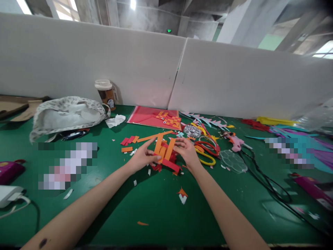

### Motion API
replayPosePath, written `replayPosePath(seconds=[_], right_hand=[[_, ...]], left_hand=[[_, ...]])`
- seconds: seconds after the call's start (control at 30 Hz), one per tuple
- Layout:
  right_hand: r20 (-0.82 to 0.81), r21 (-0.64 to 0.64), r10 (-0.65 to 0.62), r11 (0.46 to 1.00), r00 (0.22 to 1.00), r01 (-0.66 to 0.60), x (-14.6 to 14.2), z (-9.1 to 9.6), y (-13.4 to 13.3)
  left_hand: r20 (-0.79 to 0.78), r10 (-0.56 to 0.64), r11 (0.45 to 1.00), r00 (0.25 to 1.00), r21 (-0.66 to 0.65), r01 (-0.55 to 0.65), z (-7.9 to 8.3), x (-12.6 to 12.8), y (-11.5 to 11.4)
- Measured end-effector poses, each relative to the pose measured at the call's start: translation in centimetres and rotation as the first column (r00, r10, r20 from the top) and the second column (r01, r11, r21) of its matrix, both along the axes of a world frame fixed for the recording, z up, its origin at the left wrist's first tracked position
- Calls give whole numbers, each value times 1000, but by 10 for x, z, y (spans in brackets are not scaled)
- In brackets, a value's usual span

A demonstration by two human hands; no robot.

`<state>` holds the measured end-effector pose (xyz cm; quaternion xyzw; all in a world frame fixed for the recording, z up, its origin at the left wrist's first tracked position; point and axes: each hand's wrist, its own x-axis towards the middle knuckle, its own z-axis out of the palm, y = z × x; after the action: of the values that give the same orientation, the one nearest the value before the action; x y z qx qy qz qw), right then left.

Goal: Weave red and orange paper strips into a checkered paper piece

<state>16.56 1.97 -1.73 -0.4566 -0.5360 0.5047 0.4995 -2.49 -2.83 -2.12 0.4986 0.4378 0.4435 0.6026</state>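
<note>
On the green felt table (pixel 161 215), both hands meet over a heap of flat orange and red paper strips (pixel 165 154). The left hand (pixel 142 158) pinches an orange strip between thumb and fingers. The right hand (pixel 186 151), fingers curled, grips the heap's far edge. Just right of the strips lie looped red and yellow scissors (pixel 206 152); behind them, a glossy red folder (pixel 153 118).

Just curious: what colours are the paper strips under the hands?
The paper strips are orange and red, seen clearly in the head view.
</note>
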Motion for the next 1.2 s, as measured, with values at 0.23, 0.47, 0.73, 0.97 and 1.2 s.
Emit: replayPosePath(seconds=[0.23,0.47,0.73,0.97,1.2], right_hand=[[0,-135,28,990,1000,-28,1,5,-1],[7,-35,-16,999,1000,16,4,10,-1],[56,-22,96,995,994,-94,6,8,0],[63,-62,103,993,993,-99,1,0,0],[84,-48,65,997,994,-61,0,-3,0]], left_hand=[[-13,-19,1000,1000,11,19,-5,0,2],[-26,-25,1000,999,-14,25,-7,0,2],[30,-34,999,999,-28,35,-6,-2,2],[18,-50,996,999,-71,51,-2,-1,2],[44,-76,997,996,-29,77,-6,-2,2]])
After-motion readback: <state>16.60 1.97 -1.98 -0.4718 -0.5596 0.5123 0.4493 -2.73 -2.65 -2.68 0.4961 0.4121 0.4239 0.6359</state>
